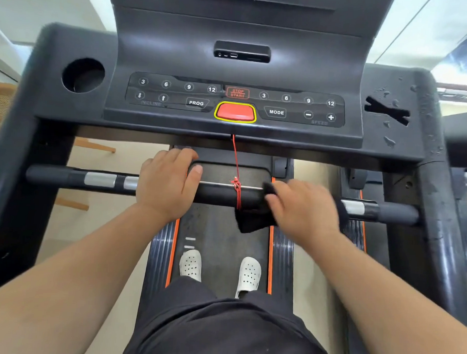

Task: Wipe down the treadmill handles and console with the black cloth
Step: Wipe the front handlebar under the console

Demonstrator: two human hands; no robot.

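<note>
Console [165,53] with round cup holder [83,75] (left side)

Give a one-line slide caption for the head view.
On the treadmill handlebar, the right hand holds a black cloth while the left hand grips the bar.

The right hand [303,206] is smeared with blur, its fingers running together, and it covers most of the cloth [254,220]. Only a dark flap under the handlebar [221,193] and a scrap by the fingertips show. The left hand [165,184] hides the stretch of handlebar it grips. The console [238,30] is cut off at the top edge. The sockets [229,55] in its recess are too small to make out.
</note>
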